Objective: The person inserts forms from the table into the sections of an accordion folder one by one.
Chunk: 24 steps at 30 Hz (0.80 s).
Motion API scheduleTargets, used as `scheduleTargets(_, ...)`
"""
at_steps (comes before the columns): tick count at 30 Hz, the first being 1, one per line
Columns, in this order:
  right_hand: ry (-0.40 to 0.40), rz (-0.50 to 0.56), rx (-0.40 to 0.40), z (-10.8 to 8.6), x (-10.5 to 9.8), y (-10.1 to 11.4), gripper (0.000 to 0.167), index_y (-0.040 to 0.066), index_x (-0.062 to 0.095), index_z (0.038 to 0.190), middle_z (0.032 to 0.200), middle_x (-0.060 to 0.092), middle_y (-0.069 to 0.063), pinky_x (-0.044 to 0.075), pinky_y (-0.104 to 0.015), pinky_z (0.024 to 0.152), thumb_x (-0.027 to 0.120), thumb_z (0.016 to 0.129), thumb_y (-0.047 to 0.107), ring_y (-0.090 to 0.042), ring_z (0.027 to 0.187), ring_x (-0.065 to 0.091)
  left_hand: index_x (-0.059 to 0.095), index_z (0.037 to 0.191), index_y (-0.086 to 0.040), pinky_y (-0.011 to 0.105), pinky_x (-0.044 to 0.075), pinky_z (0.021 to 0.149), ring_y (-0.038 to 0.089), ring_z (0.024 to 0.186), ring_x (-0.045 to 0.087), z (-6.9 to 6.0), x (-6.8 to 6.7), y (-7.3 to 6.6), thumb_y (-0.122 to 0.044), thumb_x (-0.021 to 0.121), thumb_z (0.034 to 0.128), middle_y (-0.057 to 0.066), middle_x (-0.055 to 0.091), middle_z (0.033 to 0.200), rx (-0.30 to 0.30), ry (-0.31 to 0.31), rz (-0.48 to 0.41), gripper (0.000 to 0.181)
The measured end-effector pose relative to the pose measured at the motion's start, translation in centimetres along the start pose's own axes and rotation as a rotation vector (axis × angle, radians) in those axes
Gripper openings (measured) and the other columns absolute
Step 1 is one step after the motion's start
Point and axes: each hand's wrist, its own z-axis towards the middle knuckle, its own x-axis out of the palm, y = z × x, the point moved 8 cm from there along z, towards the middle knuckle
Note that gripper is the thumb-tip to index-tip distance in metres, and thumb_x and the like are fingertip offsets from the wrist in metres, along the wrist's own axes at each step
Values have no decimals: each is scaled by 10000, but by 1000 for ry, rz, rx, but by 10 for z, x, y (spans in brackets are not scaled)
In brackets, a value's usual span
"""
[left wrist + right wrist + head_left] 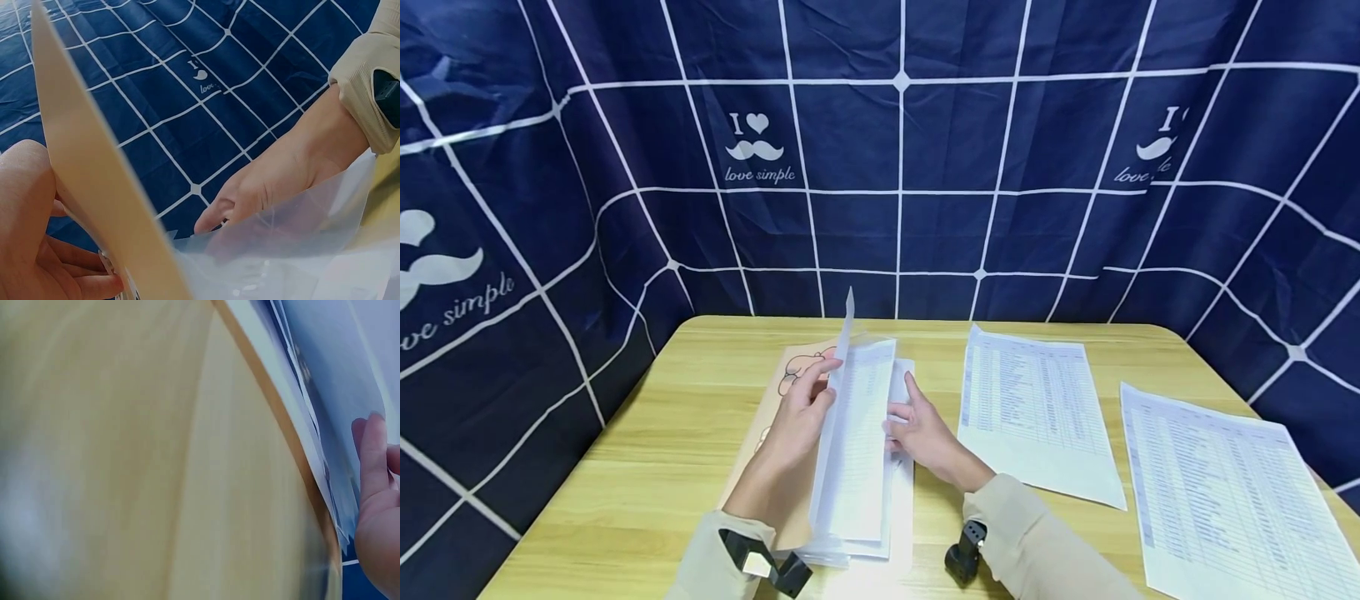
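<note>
One pale yellow wood-grain table (595, 492) spans the lower half of the frame, and the paper handling on it looks partway along. One tan folder with black cartoon outlines and clear plastic leaves (795, 497) lies opened at lower centre, its left side raised. Two white sheets printed with columns of small text are laid out flat: one loose sheet (1037, 408) right of centre, another loose sheet (1232, 492) at the lower right, cut by the frame edge. At least one more printed white page (859, 442) is at the open folder, so that paper seems the part not yet dealt with; whether it sits inside a plastic leaf cannot be told. The left hand (797, 421) grasps the folder's raised side with bent fingers. The right hand (925, 437) touches the page's right edge, thumb pointing up; whether it pinches anything cannot be told.

Counted by size: one navy fabric curtain with white grid lines (955, 133) across the upper frame, one table, one folder, two loose sheets, one or more pages at the folder (overlap hides the total), two hands, and two small black cameras, one left wrist camera (790, 575) and one right wrist camera (964, 557), along the bottom.
</note>
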Motion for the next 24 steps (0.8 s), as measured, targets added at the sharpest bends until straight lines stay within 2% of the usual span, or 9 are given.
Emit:
scheduleTargets(11,46,0,-15,5,9,-1,896,203,-129,1507,1389,394,-327,514,-244,636,490,915,-59,-165,793,642,492,1344,-119,328,507,760,349,940,611,-1,0,1,-62,426,935,241,638,1057,-3,4,-14,418)
scheduleTargets(18,37,-39,-1,7,10,-2,876,198,-121,1509,1384,424,-297,527,-277,696,495,925,-20,-172,876,652,495,1340,-114,336,504,772,352,956,610,0,1,1,-60,430,931,242,638,1065,-1,6,-10,418)
scheduleTargets(24,10,-100,29,8,7,-5,821,130,-84,1513,1357,482,-248,530,-299,713,494,939,22,-165,837,649,509,1332,-133,346,490,796,340,958,605,0,0,2,-70,438,931,225,643,1057,-15,-2,0,412)
